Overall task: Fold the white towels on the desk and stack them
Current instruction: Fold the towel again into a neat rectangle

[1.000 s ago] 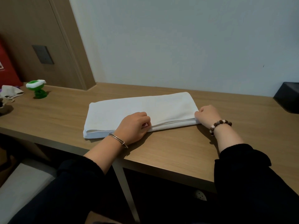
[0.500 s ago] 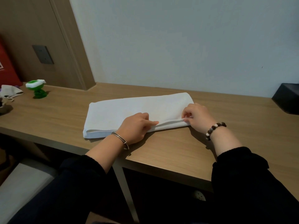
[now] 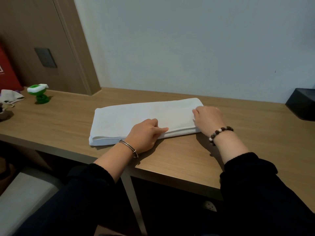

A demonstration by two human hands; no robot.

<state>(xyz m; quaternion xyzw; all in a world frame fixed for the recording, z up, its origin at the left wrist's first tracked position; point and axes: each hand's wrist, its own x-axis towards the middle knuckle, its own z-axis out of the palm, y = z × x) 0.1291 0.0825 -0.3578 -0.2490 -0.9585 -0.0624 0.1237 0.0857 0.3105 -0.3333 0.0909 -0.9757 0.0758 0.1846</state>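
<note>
One towel (image 3: 136,116) is lying in the middle of the frame on the desk (image 3: 170,160), already folded into a long, layered strip running from lower left to upper right. I am judging the task as being at an early-to-middle stage: the lengthwise folds are looking done, the strip is probably still needing to be folded across its length, and no stack is showing anywhere. The left hand (image 3: 144,135) is resting on the strip's near edge around its middle, fingers curled and thumb lying straight along that edge. The right hand (image 3: 208,119) is covering the strip's right end, fingers bent down onto the top layer. Whether either hand is pinching a layer or only pressing is not showing, since the right thumb and the left fingertips are hidden. No second white towel is appearing in the frame. A pale cloth (image 3: 10,97) is being cut off at the left edge, and it is too small to identify.
</note>
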